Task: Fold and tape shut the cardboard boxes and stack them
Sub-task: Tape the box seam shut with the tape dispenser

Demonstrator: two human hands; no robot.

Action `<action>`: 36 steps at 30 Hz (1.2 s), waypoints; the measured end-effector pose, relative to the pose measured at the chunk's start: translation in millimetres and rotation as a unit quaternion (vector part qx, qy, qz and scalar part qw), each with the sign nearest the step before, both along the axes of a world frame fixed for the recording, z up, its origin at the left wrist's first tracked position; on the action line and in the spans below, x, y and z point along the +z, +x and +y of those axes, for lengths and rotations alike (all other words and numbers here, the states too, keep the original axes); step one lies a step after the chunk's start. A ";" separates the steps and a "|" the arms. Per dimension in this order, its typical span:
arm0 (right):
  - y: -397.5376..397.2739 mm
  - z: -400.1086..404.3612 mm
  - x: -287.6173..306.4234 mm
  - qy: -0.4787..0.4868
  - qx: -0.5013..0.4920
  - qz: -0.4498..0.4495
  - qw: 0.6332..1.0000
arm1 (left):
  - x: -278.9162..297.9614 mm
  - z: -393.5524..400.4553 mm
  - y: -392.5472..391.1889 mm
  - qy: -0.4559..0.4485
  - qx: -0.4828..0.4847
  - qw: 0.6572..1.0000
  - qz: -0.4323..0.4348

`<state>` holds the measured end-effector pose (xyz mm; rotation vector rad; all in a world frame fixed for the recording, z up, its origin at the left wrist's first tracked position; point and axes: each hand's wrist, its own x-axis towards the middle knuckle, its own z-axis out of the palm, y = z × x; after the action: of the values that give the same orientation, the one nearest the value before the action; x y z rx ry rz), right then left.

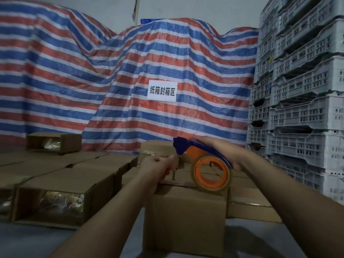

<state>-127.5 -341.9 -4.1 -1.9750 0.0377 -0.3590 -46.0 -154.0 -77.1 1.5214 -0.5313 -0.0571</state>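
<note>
R hand grips tape dispenser over box; L hand apparently pinches tape end.

Two bare forearms, no sleeves, hands ungloved, no rings visible

I see a plain brown cardboard box upright in front, flaps folded down. A blue tape dispenser with an orange-cored clear roll sits over its top. Taped boxes lie stacked left.
</note>
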 end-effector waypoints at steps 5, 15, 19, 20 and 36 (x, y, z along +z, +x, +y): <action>6.6 5.0 6.4 -0.033 0.030 0.043 0.998 | 7.4 5.0 2.2 -0.116 -0.003 0.985 0.129; 8.3 6.4 5.9 -0.032 0.035 0.036 0.998 | 19.4 -0.7 -11.1 -0.055 -0.015 0.993 0.106; 8.4 3.6 5.4 -0.022 0.034 0.045 0.998 | 21.0 0.8 -10.6 -0.056 -0.063 0.989 0.118; 8.9 3.1 5.7 -0.023 0.035 0.049 0.998 | 19.9 1.7 -8.9 -0.070 -0.066 0.987 0.130; 8.4 2.4 26.8 -0.144 0.031 0.158 0.976 | 4.7 2.2 -5.4 0.013 0.012 1.000 -0.020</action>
<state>-119.1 -339.5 22.6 -2.2990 0.1329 -0.0037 -51.3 -151.8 -72.4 1.5566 -0.5460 -0.0148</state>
